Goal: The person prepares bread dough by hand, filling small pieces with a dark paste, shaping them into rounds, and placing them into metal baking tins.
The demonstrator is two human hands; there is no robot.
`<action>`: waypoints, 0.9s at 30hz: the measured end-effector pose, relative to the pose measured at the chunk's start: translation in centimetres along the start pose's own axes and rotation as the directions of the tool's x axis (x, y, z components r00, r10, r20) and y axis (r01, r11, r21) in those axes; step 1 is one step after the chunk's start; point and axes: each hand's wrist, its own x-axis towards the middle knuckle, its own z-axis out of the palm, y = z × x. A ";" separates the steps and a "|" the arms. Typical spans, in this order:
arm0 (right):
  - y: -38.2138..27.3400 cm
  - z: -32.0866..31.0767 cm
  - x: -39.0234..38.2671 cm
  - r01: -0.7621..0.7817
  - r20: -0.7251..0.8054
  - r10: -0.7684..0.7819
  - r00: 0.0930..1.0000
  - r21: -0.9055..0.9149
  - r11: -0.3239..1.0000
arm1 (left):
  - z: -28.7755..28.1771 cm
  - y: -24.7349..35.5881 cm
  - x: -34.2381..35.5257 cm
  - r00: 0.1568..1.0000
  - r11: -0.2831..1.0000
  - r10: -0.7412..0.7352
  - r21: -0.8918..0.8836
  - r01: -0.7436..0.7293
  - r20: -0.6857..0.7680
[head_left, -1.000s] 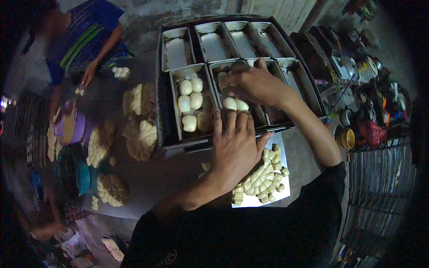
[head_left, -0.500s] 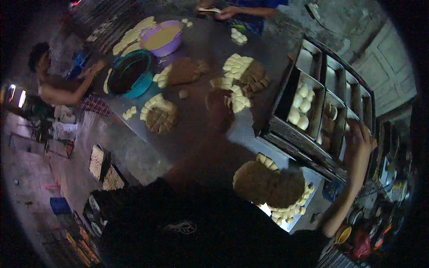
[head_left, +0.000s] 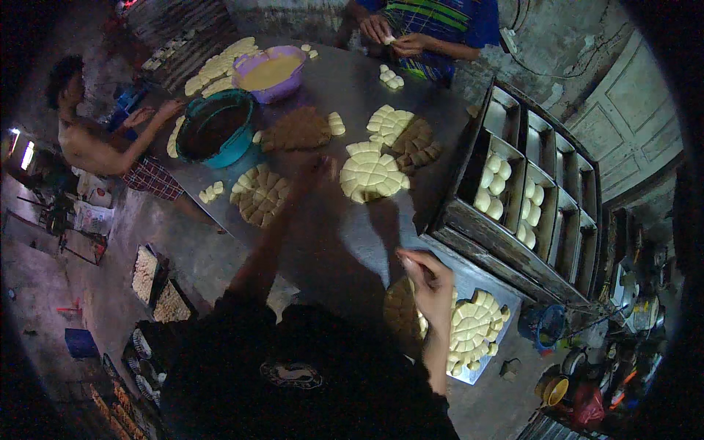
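My left hand [head_left: 320, 170] is in shadow over the steel table, just left of a round cluster of pale dough pieces [head_left: 372, 173]. Its fingers are too dark to read. Above the table's near right part, my right hand [head_left: 430, 277] has its fingers pinched together; whatever may be between them is hidden. Below and beside it lie more pale dough pieces [head_left: 475, 326] in a cluster, and a shaded dough cluster [head_left: 400, 312]. Right of both hands, a block of metal baking tins [head_left: 506, 110] holds round dough balls [head_left: 493, 185] in one tin and more dough balls [head_left: 531, 211] in its neighbour.
A teal basin [head_left: 233, 150] and a purple bowl [head_left: 282, 86] of yellowish mix stand at far left. Other dough clusters [head_left: 260, 194] lie about the table. One person [head_left: 95, 147] works at the left; across the table another person's hands [head_left: 396, 38] handle a small dough piece.
My right hand has moved left from above the tins to the table's near right part. My left hand has shifted left, off the middle dough cluster. The person across has leaned further into view.
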 end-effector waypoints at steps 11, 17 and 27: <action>-4.5 14.0 7.7 0.071 0.057 -0.099 0.993 0.370 0.926 | -9.4 8.5 -12.1 0.987 0.903 0.156 -0.410 -0.127 0.038; -8.0 21.7 9.7 0.022 0.157 -0.128 0.979 0.546 0.837 | -15.9 2.9 -7.4 0.844 0.781 0.527 -0.335 -0.527 -0.098; -12.7 39.6 12.7 -0.181 0.541 -0.022 0.841 0.320 0.930 | -23.2 -5.1 -0.5 0.734 0.367 0.343 -0.636 -0.679 -0.586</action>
